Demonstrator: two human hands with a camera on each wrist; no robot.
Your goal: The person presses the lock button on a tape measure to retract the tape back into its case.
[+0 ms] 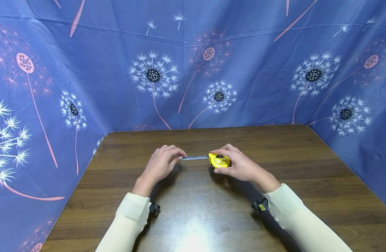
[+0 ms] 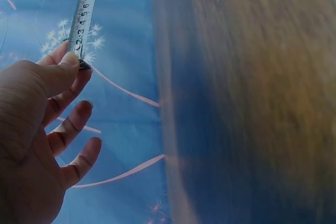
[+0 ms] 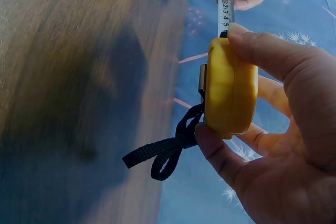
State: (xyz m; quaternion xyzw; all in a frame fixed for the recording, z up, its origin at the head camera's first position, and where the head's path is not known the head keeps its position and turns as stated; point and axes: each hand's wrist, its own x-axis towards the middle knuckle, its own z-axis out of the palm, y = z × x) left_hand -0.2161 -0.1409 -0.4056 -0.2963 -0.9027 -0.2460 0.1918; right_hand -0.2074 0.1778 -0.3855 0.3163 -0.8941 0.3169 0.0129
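A yellow tape measure (image 1: 220,161) is held above the table by my right hand (image 1: 243,166), its fingers and thumb around the case. Out of the case runs a short stretch of numbered metal blade (image 1: 196,158) toward the left. My left hand (image 1: 162,164) pinches the blade's end between thumb and index finger; the other fingers are spread loosely in the left wrist view. Figures up to about 9 show on the blade (image 2: 84,17) there. From the case (image 3: 231,87) hangs a black wrist strap (image 3: 168,153), beside a metal clip (image 3: 202,80).
A brown wood-grain table (image 1: 193,196) lies under both hands, with a bright glare near its front. Behind and at the sides hangs a blue cloth (image 1: 186,70) printed with dandelions. Each wrist wears a small black device (image 1: 154,209).
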